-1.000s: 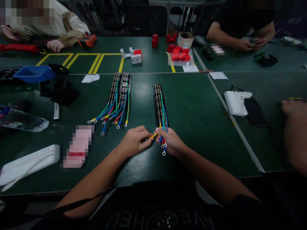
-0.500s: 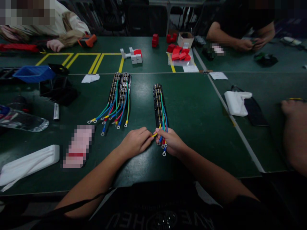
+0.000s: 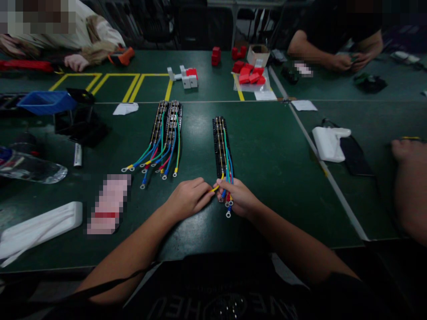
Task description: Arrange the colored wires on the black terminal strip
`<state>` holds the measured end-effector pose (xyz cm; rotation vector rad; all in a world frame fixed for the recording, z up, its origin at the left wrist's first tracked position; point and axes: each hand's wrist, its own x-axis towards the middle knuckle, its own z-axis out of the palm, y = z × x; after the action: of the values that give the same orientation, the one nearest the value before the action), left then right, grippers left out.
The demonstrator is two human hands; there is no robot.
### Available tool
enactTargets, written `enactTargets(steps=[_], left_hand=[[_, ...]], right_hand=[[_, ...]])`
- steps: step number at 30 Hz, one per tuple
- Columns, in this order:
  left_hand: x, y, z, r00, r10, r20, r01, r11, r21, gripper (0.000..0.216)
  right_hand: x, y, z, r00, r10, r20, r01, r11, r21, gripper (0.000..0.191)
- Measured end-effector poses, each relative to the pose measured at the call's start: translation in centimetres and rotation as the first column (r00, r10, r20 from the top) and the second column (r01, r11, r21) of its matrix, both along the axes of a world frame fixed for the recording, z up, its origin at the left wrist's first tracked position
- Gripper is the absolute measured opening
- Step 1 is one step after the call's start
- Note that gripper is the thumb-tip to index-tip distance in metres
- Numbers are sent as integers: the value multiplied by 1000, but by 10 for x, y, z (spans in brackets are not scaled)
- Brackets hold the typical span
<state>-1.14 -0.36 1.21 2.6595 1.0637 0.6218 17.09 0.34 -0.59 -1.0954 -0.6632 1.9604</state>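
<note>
On green table (image 3: 276, 178): black strip (image 3: 219, 142) lengthwise fore-and-aft, wires (image 3: 227, 160) trailing nearward.

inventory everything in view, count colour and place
wired strips: three, black, centre
yellow wire: one, yellow, at hands
bin: one, blue, left
bottle: one, clear, left
marker: one, white, left
case: one, white, near left
red parts: several, red, far side
grey parts: several, grey, far centre
box: one, tan, far side
device: one, white, right
tool: one, orange, far left
table: one, green, throughout
other people: three, around table
left hand: one, bare, holding yellow wire
right hand: one, bare, holding wires
</note>
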Motion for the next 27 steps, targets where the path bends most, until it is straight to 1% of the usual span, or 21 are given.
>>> enactTargets(steps=[9, 15, 27], left_hand=[[2, -1, 0, 999, 25, -36, -24, 999, 30, 27], [1, -1, -2, 1000, 22, -10, -21, 999, 28, 25], [1, -1, -3, 1000, 23, -3, -23, 1000, -21, 26]], right_hand=[[0, 0, 0, 1000, 1, 5, -1, 1000, 4, 21], [1, 0, 0, 1000, 4, 4, -4, 1000, 2, 18], [0, 0, 2, 1000, 1, -3, -1, 1000, 0, 20]])
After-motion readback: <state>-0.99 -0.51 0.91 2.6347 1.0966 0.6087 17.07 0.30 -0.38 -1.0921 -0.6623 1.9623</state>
